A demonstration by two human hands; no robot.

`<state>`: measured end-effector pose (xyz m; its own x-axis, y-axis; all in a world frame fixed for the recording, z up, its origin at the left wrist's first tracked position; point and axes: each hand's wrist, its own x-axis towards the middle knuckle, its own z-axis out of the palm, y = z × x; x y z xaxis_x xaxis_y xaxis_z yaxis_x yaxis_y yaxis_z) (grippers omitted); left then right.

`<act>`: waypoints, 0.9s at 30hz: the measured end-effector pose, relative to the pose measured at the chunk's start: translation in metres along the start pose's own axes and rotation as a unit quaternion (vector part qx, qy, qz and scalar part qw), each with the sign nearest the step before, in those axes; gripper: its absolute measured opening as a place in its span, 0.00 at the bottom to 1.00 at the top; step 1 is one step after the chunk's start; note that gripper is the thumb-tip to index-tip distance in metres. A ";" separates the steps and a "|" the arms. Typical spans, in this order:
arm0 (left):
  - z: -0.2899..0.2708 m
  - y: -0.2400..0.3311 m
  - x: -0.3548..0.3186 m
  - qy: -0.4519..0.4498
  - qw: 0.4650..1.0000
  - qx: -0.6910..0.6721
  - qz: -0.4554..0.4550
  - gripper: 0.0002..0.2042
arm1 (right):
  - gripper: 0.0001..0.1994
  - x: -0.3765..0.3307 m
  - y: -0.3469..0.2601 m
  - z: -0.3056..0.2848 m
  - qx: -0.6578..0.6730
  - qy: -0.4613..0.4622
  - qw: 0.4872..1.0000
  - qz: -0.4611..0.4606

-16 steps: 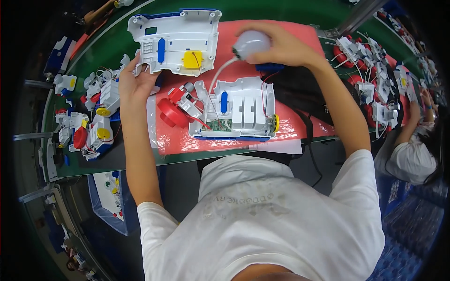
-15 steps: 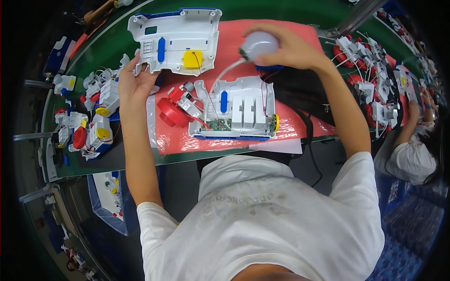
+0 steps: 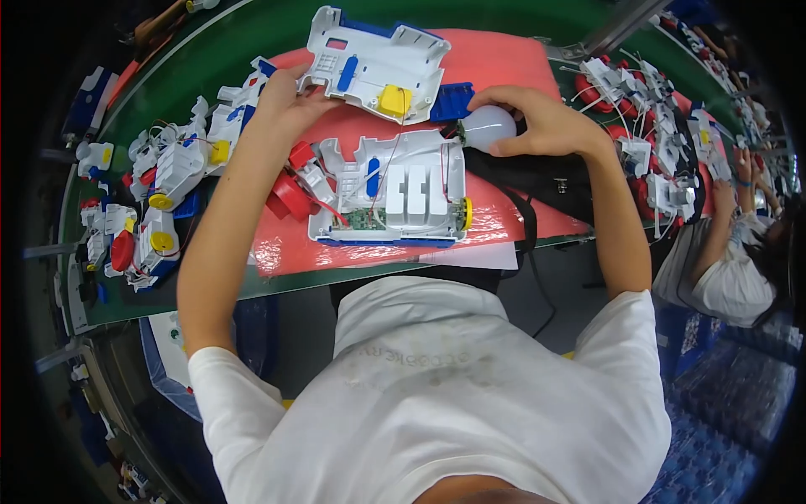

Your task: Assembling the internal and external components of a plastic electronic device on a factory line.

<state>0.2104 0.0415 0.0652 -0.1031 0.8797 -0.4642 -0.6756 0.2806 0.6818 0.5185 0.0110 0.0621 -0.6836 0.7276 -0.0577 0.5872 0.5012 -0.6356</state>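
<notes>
My left hand (image 3: 290, 97) is closed on the left edge of a white plastic shell half (image 3: 374, 71), which carries a blue strip and a yellow block (image 3: 394, 101) with thin red wires. Between the fingers and thumb of my right hand (image 3: 546, 122) is a frosted white dome, like a light bulb (image 3: 489, 128). A pale cable runs from it toward the other white shell half (image 3: 454, 168), which lies open below with a green circuit board (image 3: 363, 221), white blocks and a yellow wheel (image 3: 467, 214). A red round part (image 3: 287, 200) sits at its left side.
The work lies on a pink mat (image 3: 495, 59) over a green table. A dark blue ridged piece (image 3: 452, 101) and black fabric (image 3: 537, 174) lie near my right hand. Partly assembled white units (image 3: 180, 168) crowd the left, with more (image 3: 672, 193) at right, near another person (image 3: 730, 269).
My left hand has carried the upper shell half rightward and tilted it. My right hand has lowered the bulb to the right of the lower shell half. The view has shifted slightly.
</notes>
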 end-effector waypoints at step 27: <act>-0.035 -0.028 -0.116 -0.224 0.563 0.640 0.472 0.22 | 0.21 0.075 0.036 -0.001 -0.161 -0.029 0.986 0.036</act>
<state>0.2157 -0.0818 0.0807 0.4134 0.7971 0.4401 0.6358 -0.5987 0.4871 0.4889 0.0845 0.0355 -0.6538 0.7428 -0.1442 0.7355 0.5791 -0.3517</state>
